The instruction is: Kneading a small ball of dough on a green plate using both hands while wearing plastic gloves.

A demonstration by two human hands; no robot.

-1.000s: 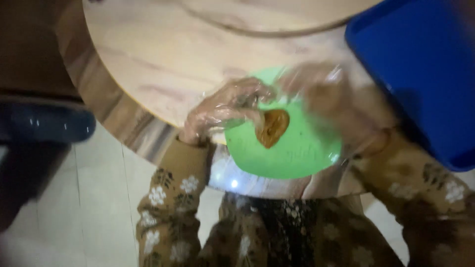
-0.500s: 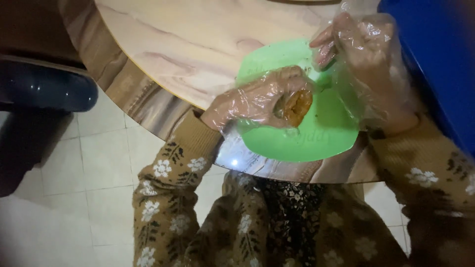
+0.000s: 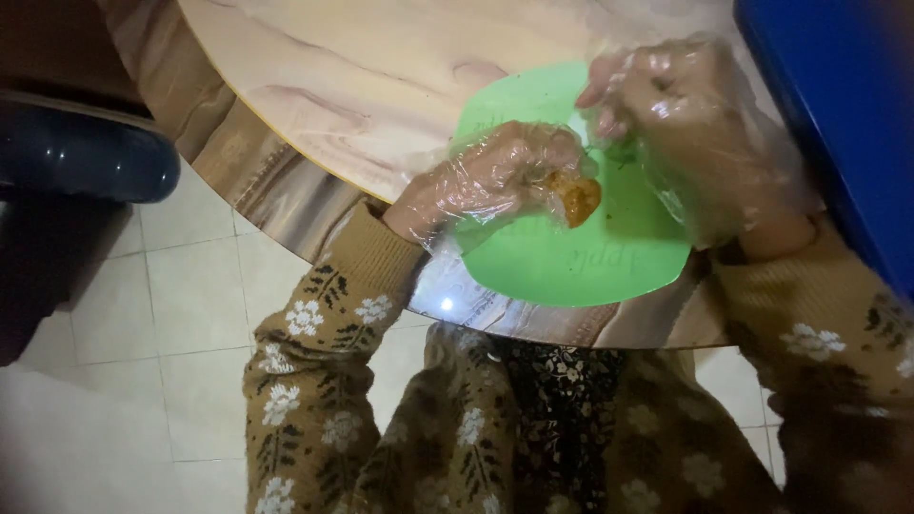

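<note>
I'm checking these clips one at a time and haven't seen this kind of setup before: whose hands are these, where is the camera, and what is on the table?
There is no machine here. The picture comes from a camera on a person's head, looking down at their own two hands, both in loose clear plastic gloves. The left hand holds a small orange-brown piece of food over a green cutting mat. The right hand hovers above the far side of the mat, fingers bent; whether it holds anything is unclear. The mat lies on a round wooden table. A blue tub stands at the right edge, and a dark blue chair is at the left over a tiled floor.
</note>
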